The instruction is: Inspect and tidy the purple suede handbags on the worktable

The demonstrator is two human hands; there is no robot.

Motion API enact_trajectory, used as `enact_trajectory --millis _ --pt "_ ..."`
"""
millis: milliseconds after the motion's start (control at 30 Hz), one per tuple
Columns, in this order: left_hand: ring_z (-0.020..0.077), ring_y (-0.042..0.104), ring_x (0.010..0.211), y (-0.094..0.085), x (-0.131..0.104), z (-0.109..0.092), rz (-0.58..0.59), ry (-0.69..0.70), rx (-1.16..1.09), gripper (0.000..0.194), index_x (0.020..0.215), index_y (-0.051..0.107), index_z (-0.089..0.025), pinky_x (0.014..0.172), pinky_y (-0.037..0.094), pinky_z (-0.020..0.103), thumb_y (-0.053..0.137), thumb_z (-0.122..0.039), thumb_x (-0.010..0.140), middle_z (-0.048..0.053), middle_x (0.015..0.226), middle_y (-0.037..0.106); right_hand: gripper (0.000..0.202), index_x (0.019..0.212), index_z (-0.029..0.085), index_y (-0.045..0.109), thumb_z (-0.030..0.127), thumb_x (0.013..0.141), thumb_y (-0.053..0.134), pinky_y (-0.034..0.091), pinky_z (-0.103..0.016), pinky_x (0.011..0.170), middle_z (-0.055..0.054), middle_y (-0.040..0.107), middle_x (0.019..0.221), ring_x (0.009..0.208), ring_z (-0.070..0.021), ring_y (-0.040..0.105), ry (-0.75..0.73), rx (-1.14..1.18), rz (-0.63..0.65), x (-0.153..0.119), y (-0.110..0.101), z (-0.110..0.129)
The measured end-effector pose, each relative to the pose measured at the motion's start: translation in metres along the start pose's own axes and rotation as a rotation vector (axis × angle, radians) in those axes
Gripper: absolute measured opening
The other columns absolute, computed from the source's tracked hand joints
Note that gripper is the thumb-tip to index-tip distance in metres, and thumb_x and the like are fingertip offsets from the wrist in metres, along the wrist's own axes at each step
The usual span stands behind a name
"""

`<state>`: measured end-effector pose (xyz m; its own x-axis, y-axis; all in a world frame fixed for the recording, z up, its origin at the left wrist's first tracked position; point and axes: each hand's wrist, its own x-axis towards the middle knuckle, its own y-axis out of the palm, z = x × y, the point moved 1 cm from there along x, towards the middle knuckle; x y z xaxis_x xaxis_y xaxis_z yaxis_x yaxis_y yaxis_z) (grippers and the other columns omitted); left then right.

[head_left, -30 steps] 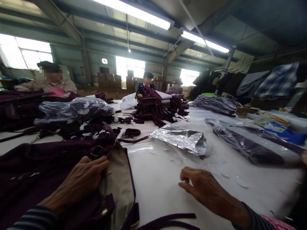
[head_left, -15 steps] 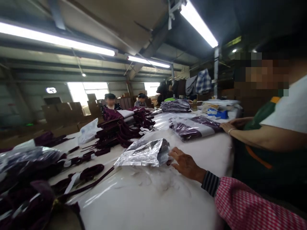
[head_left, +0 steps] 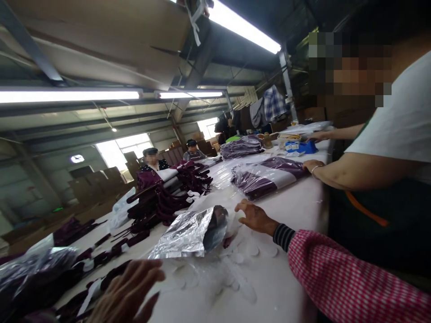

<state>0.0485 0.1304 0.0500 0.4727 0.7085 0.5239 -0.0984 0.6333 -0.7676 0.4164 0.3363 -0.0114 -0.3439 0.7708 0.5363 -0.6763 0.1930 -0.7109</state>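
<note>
My right hand (head_left: 258, 218) is just right of a silver foil bag (head_left: 185, 233), its thumb and index finger apart and nothing visible between them. The bag lies on the white table, its gaping mouth turned toward that hand; a dark content shows inside. At the bottom left my left hand (head_left: 129, 289) hovers with fingers stretched out, blurred a little, over dark purple straps with white paper bands (head_left: 90, 294). White, petal-like loose pieces (head_left: 244, 282) are scattered in front of the bag, some apparently under clear plastic.
A stack of purple garments (head_left: 161, 197) stands behind the bag. Farther right lies a purple bundle in clear plastic (head_left: 269, 177), touched by a co-worker's hand (head_left: 313, 167). A blue box (head_left: 301, 147) sits beyond it. Plastic-wrapped items (head_left: 37, 273) fill the left edge.
My left hand has come into view at the bottom left. My right hand has drawn away from the bag's mouth, leaving a gap. The view has tilted, and the co-worker's hands have moved apart.
</note>
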Motion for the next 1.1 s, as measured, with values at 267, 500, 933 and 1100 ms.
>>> enact_trajectory --millis 267,500,933,1100 --pt "0.0380 0.033 0.145 0.047 0.154 -0.124 0.358 -0.103 -0.159 0.045 0.133 0.059 -0.022 0.111 0.033 0.063 0.061 -0.036 0.091 0.011 0.156 0.046 0.010 0.077 0.015 0.069 0.009 0.081 0.062 0.046 -0.027 0.081 -0.004 0.066 0.088 0.084 -0.0167 0.062 0.025 0.179 -0.016 0.034 0.017 0.021" --pt "0.0390 0.047 0.125 0.077 0.194 -0.121 0.336 -0.283 -0.197 0.053 0.131 0.060 -0.020 0.095 0.042 0.055 0.066 -0.050 0.087 0.014 0.136 0.057 0.005 0.076 0.015 0.072 0.014 0.078 0.068 0.047 -0.021 0.064 0.000 0.070 0.071 0.069 -0.0135 0.064 -0.027 0.450 0.006 0.066 0.005 0.039" --pt "0.0276 0.063 0.098 0.100 0.199 -0.091 0.329 -0.477 -0.118 0.026 0.116 0.063 -0.018 0.075 0.041 0.034 0.041 -0.021 0.101 0.013 0.105 0.069 0.010 0.072 0.015 0.067 0.015 0.080 0.061 0.047 -0.022 0.062 -0.001 0.066 0.064 0.061 -0.0142 0.064 0.244 0.301 -0.050 0.053 0.012 -0.053" --pt "0.0298 0.065 0.099 0.086 0.194 -0.059 0.298 -0.612 -0.133 0.024 0.108 0.063 -0.018 0.075 0.037 0.034 0.042 -0.030 0.104 0.013 0.102 0.070 0.010 0.081 0.016 0.071 0.012 0.076 0.064 0.046 -0.030 0.084 -0.006 0.072 0.090 0.092 -0.0217 0.064 0.078 0.113 0.114 0.041 0.017 -0.040"
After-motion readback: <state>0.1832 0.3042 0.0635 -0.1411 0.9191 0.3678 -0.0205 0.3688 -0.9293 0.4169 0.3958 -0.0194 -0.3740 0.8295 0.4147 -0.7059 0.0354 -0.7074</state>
